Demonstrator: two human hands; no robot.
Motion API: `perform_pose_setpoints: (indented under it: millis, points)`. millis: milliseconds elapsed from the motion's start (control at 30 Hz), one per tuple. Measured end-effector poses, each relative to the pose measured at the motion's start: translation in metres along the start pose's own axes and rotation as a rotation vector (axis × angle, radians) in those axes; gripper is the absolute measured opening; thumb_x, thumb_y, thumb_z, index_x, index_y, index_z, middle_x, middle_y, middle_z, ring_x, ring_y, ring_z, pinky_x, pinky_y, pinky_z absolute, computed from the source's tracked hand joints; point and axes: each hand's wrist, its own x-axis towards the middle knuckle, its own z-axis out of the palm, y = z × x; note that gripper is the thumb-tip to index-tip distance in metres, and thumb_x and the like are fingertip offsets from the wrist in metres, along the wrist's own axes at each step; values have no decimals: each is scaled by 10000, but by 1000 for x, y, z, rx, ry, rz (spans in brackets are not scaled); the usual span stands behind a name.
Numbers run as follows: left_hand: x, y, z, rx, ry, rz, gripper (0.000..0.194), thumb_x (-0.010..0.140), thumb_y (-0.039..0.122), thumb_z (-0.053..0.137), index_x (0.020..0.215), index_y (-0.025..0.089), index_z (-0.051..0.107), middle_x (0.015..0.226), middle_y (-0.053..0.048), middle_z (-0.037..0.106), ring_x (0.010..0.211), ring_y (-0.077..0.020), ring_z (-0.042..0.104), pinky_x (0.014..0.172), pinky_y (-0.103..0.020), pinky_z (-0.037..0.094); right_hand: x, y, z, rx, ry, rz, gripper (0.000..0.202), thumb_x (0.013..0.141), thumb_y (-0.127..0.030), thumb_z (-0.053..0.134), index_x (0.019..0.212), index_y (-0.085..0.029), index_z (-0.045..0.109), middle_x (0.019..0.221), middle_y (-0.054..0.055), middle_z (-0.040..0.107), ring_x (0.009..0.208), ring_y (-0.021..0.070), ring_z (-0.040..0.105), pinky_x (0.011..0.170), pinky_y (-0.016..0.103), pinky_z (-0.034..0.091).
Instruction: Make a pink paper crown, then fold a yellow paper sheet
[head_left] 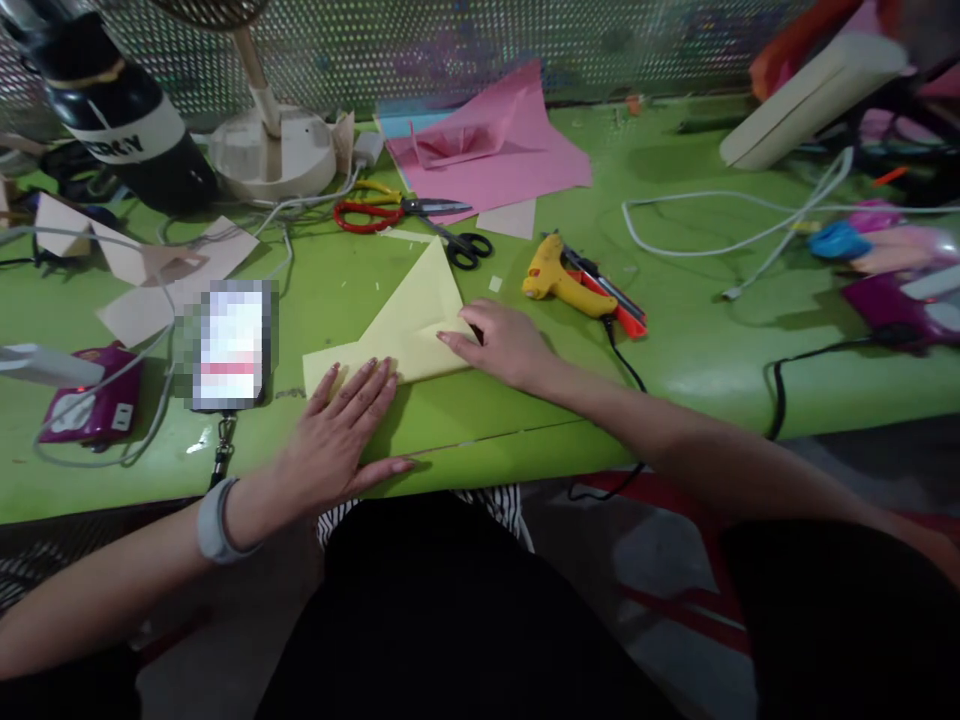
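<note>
A sheet of pale yellow paper (412, 315), folded so that a pointed flap rises at its top, lies on the green table in front of me. My left hand (334, 435) is stretched out flat, its fingertips resting on the paper's lower left edge and its thumb on the table. At the paper's right corner, my right hand (510, 345) grips the folded layers between thumb and curled fingers. Just beyond the flap lie black-handled scissors (469, 250) and red-and-yellow-handled scissors (405, 207). A yellow glue gun (566, 280) rests to the right, beside a red-and-black tool (630, 315).
Left of the paper is a phone (231, 345) with a blurred screen. Behind stand a dark bottle (135, 140) and a fan base (274, 160). Pink folded paper (547, 150) lies at the back. White cable (675, 250) and purple boxes (900, 310) are at right.
</note>
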Motion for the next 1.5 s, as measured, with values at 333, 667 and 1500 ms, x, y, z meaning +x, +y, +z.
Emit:
perform_pose_setpoints:
  millis: [333, 667, 1500]
  points:
    - [1, -11, 9, -25, -19, 12, 941, 936, 680, 404, 1597, 193, -55, 1639, -142, 230, 1516, -310, 204, 1240, -489, 20, -12, 0, -21, 142, 51, 43, 448, 957, -450, 504, 1330, -205, 537, 1186, 129, 638, 989, 297, 628, 833, 473, 524]
    - [2, -11, 3, -96, -69, 10, 909, 934, 685, 408, 1599, 194, 30, 1641, -140, 222, 1519, -293, 201, 1248, -465, 31, -52, -4, 5, -144, -262, -648, 778, 978, -616, 390, 1590, -178, 191, 1628, 137, 264, 1524, 275, 184, 1241, 529, 154]
    - [-19, 10, -5, 0, -188, 33, 951, 932, 739, 281, 1587, 85, 65, 1641, -175, 178, 1533, -280, 134, 1253, -473, 40, -55, 4, 14, -242, -212, -676, 878, 988, -628, 339, 1586, -159, -101, 1620, 166, 239, 1504, 296, 238, 1208, 545, 249]
